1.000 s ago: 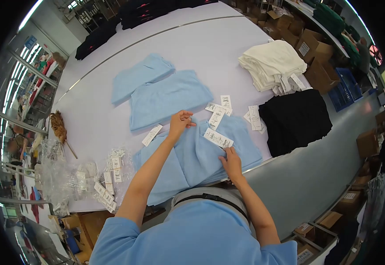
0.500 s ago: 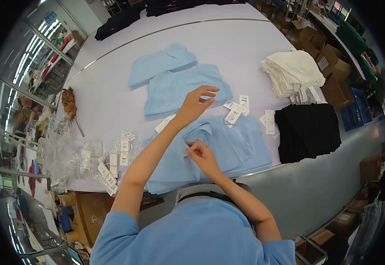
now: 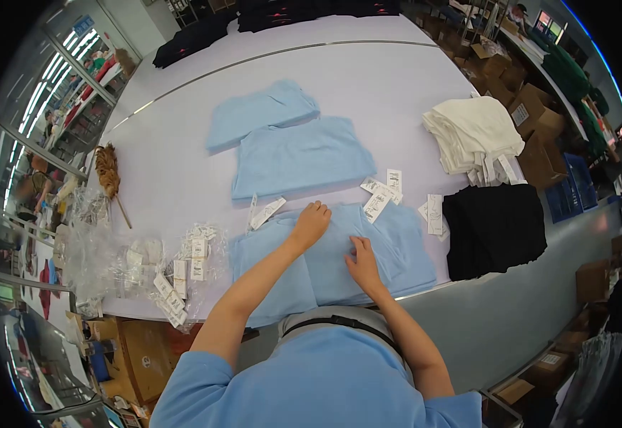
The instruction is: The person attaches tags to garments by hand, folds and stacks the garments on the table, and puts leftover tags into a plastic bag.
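Note:
Light blue garments (image 3: 339,274) lie in a layered pile at the table's near edge. My left hand (image 3: 312,224) is at the upper edge of the top garment, its fingers bent down and close together on the fabric. Lower and to the right, my right hand (image 3: 364,265) rests on the same garment with thumb and fingers apart. White tags (image 3: 268,212) lie left of my left hand, one of them tilted up. More printed tags (image 3: 376,205) overlap above the pile's right part. Beyond them lie two folded light blue garments (image 3: 302,157).
White garments (image 3: 471,132) and black garments (image 3: 495,230) are stacked on the right. Clear plastic bags (image 3: 93,250), bundled tags (image 3: 198,257) and a brown duster (image 3: 108,171) lie on the left. Dark garments (image 3: 282,18) line the far end; cardboard boxes (image 3: 536,110) stand beyond the right side.
My left hand has come down from above the pile onto the garment's upper edge. My right hand has moved right and opened. The top garment lies flatter, and a tag now tilts up at the left.

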Demonstrator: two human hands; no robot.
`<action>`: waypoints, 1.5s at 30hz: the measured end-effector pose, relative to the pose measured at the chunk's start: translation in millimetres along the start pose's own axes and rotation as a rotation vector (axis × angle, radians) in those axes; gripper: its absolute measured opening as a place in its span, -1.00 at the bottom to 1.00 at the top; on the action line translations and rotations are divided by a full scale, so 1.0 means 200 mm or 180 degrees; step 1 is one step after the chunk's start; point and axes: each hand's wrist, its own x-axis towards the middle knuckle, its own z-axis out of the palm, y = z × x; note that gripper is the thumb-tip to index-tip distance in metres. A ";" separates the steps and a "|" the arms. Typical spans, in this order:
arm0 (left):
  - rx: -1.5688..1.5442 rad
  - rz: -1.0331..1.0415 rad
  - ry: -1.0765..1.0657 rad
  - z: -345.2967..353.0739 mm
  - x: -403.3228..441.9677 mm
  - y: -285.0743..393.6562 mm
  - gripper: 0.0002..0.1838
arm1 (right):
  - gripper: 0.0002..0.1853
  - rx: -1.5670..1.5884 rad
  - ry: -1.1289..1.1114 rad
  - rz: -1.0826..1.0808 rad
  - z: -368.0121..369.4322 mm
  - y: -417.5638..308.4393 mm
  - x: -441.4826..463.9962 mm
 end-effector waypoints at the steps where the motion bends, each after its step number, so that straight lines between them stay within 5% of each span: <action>1: -0.0178 -0.0151 0.0015 -0.01 0.01 -0.01 -0.88 | -0.48 0.0170 -0.0072 0.0252 0.00 -0.01 0.00; 2: -0.0352 -0.0312 0.0023 0.00 0.01 0.00 -0.92 | -0.48 0.0346 -0.0153 0.0505 0.00 -0.02 0.01; 4: -0.3712 -0.2900 -0.0581 -0.07 0.00 0.06 -0.91 | -0.49 0.0246 -0.0021 0.0538 0.05 -0.05 0.04; 7: -0.5161 -0.2832 -0.1422 -0.14 -0.17 0.22 -0.84 | -0.51 -0.0063 0.0276 0.0596 0.14 -0.08 0.04; 8: -0.5166 -0.2877 -0.1426 -0.17 -0.18 0.24 -0.84 | -0.51 -0.0060 0.0245 0.0624 0.13 -0.08 0.04; 12: -0.3269 -0.2117 -0.1110 -0.27 -0.23 0.23 -0.77 | -0.59 0.3593 -0.0007 0.1702 0.05 -0.07 0.05; 18: -0.3589 -0.1599 -0.0783 -0.33 -0.25 0.23 -0.77 | -0.67 0.4308 0.0146 0.2077 0.01 -0.13 0.04; 22: -0.1637 0.0059 0.0039 -0.29 -0.18 0.25 -0.78 | -0.70 0.4098 -0.0156 0.1977 -0.02 -0.15 0.04; 25: -0.1910 0.0154 0.0257 -0.27 -0.16 0.32 -0.83 | -0.69 0.3533 -0.0640 0.1938 -0.06 0.04 0.06; 28: -0.2203 -0.0489 -0.0109 -0.35 -0.16 0.42 -0.90 | -0.67 0.1155 0.0408 0.0948 -0.33 0.21 0.31; 32: -0.2547 -0.1692 -0.0564 -0.40 -0.18 0.48 -0.92 | -0.64 -0.1761 0.1443 0.0633 -0.76 0.55 0.69; 37: -0.2806 -0.1967 -0.0309 -0.38 -0.19 0.52 -0.91 | -0.69 -0.3174 0.0767 0.1481 -0.81 0.70 0.83; 42: -0.2907 -0.2109 -0.0143 -0.36 -0.20 0.51 -0.92 | -0.72 -0.1586 0.0899 0.0720 -0.77 0.58 0.74; 45: -0.2882 -0.2359 -0.0266 -0.40 -0.17 0.54 -0.93 | -0.73 -0.1513 0.0595 -0.0168 -0.78 0.35 0.56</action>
